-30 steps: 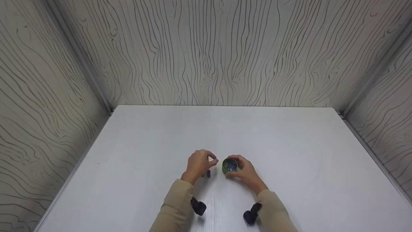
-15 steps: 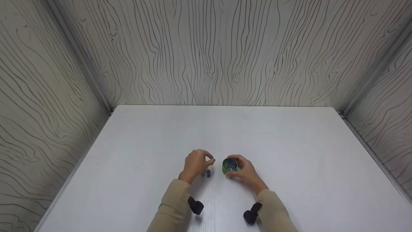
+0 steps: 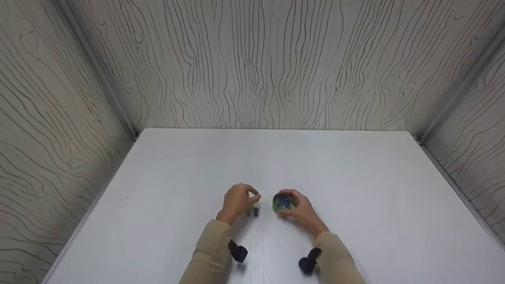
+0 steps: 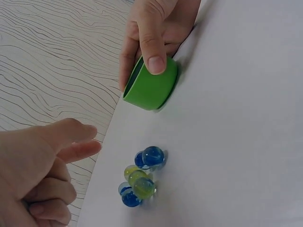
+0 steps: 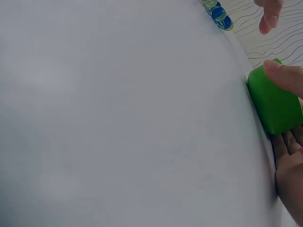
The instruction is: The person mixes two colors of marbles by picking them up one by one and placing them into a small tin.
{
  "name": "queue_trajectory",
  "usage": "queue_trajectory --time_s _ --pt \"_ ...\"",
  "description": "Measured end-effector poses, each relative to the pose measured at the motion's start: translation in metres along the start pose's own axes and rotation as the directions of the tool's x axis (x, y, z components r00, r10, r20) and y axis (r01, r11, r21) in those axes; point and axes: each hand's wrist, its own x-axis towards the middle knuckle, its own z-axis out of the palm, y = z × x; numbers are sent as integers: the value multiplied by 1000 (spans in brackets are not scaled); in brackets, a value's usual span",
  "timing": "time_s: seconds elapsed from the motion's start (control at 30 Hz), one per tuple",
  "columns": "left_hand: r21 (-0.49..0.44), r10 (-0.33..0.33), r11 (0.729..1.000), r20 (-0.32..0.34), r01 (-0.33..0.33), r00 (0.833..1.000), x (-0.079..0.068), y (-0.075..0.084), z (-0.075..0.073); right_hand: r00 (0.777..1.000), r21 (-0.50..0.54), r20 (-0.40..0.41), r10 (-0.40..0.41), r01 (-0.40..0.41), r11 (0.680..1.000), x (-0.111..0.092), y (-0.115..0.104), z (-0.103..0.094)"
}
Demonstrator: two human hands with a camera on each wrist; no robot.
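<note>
My right hand (image 3: 302,209) grips a small green cup (image 4: 150,90) on the white table, thumb on the near side and fingers round the far side. Bluish, shiny marbles (image 3: 282,202) show inside it in the head view. Left of the cup, my left hand (image 3: 236,200) hovers with thumb and index finger extended, a narrow gap between their tips and nothing held; its other fingers curl loosely. Below those fingertips lies a cluster of several glass marbles (image 4: 142,184), some blue and some yellow-green. In the head view the left hand partly hides this cluster.
The white table (image 3: 355,169) meets a wood-grain patterned panel (image 3: 252,71) at the back, with similar panels at both sides. Dark wrist-camera mounts (image 3: 238,252) stick out inward from both beige sleeves (image 3: 211,240).
My left hand has drawn back to the left, away from the cup, uncovering more of the marbles. The right hand and the cup have stayed in place.
</note>
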Motion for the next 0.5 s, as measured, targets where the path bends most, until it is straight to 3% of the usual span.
queue_trajectory --time_s 0.2,0.5 --pt "-53 -59 997 27 61 998 0 -4 0 1000 4 -3 2 -2 1000 1 1 0" --pt "-63 -88 994 23 89 996 -2 -14 0 1000 -2 4 -9 9 1000 0 1 0"
